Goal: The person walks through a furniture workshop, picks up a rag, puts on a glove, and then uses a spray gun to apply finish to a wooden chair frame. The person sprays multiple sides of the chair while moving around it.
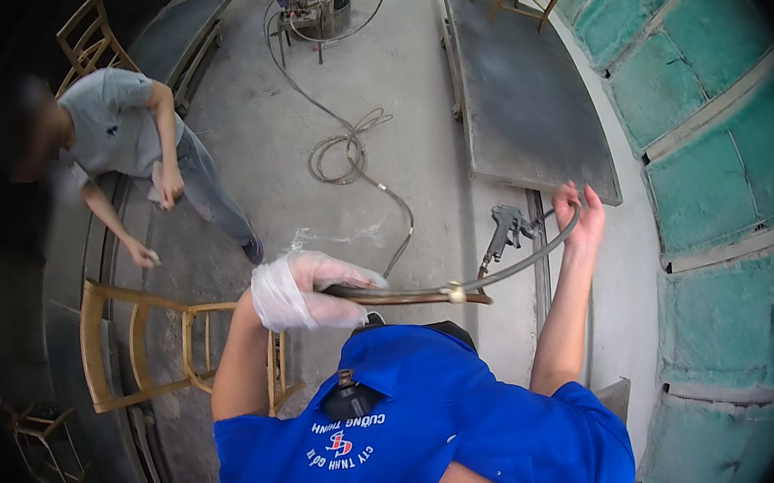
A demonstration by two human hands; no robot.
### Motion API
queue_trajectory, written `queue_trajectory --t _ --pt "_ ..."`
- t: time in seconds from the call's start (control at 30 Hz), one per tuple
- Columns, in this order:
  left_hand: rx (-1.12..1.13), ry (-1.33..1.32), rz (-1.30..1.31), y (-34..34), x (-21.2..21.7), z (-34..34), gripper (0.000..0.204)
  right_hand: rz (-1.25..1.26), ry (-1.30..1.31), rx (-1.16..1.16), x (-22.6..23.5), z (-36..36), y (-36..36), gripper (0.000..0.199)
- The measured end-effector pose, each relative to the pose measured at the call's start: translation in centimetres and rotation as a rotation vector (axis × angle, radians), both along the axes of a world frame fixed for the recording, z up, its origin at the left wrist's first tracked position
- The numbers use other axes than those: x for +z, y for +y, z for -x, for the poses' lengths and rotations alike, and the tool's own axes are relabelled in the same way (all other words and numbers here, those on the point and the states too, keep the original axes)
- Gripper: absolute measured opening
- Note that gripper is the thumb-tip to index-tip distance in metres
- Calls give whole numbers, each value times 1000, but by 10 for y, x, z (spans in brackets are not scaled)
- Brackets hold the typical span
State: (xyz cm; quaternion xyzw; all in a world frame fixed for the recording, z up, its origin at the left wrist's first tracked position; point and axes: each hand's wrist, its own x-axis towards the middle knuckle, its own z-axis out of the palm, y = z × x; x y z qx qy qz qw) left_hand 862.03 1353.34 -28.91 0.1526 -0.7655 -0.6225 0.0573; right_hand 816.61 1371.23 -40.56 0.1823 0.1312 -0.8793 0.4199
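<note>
Looking down through the head camera, the left hand (313, 289), wrapped in a thin clear plastic glove, is closed around a brown-stained length of grey rubber air hose (410, 295), which leaves the fist toward the right, passes a small brass coupling (452, 293) and curves upward. The bare right hand (580, 217) is raised with its fingers curled loosely about the far bend of that hose; how firmly it grips I cannot tell. A grey metal spray gun (504, 231) hangs between the two hands, just beside the hose's upper curve, nearer the right hand.

The blue short-sleeved shirt (440, 421) carries a white and red printed emblem on its chest. A light wooden chair frame (152, 345) stands just left of the left forearm. Farther off, another person in a grey shirt (114, 123) leans over a bench, and a second hose lies coiled (342, 153) on the concrete floor (412, 101). Teal padded panels (713, 176) line the right wall.
</note>
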Motion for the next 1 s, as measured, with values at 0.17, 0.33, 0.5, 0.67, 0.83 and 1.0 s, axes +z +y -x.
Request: queue_trajectory --t 0.17,0.33,0.5,0.67,0.83,1.0 --pt "252 175 -68 -16 37 46 37 -91 500 240 57 -40 -83 57" --pt "545 292 -102 -71 50 132 39 -581 1015 422 78 -44 -119 58" --pt "449 -165 -121 -125 40 219 35 -517 1880 -249 14 -100 -154 7" --pt "364 -240 -332 -158 26 304 28 -368 2320 229 -117 -98 -275 23" --pt "321 -216 -539 -174 12 363 28 -75 2210 716 -229 -22 -365 30" --pt "260 -171 -644 -198 -2 424 28 -677 2240 1380 -267 94 -379 31"
